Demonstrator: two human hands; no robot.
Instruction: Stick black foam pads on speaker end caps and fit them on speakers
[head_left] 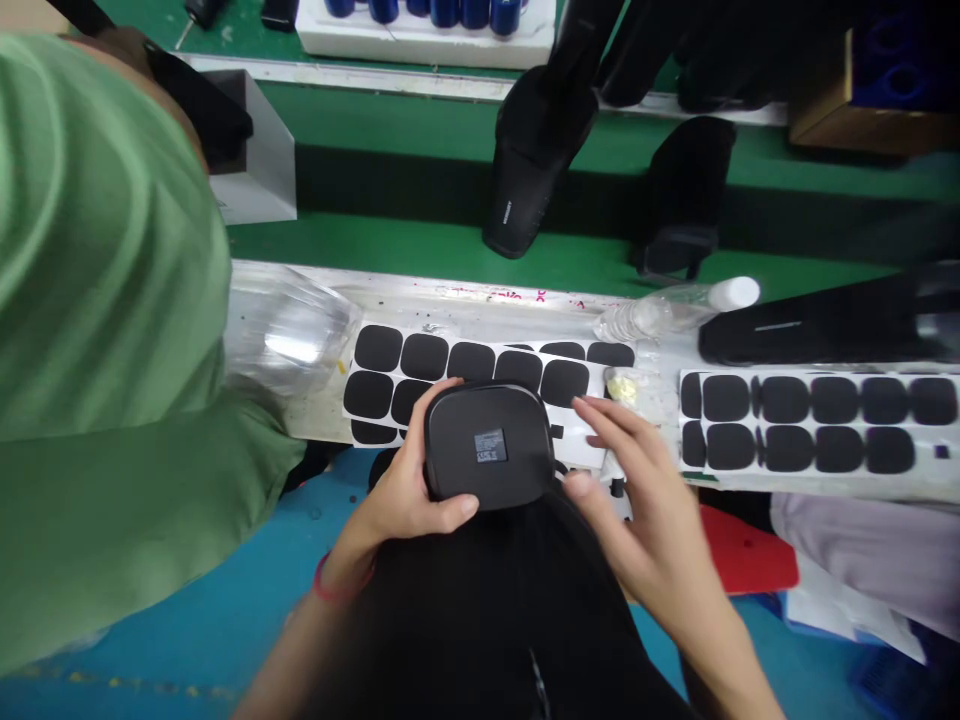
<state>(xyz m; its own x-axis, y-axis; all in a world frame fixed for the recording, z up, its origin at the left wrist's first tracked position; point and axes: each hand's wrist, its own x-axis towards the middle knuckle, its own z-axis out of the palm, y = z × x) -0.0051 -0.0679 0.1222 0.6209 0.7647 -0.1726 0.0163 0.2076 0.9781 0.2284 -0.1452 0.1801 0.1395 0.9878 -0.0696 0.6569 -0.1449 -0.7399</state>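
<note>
Green bench [360, 115] fills the background. Nearer, above my lap, my left hand [401, 495] clasps a black case [456, 430], thumb over its edge; my right hand [652, 500] hangs just beside it, fingers spread, holding nothing. One small label [491, 446] is already on the case, its print unreadable. Beyond, many black stickers [471, 360] remain on their sheets, so I judge plenty is left. My case hides some stickers and its own far face.

Blue floor [247, 590]; green worktop [405, 240], pale ledge [480, 312] along near edge.
</note>
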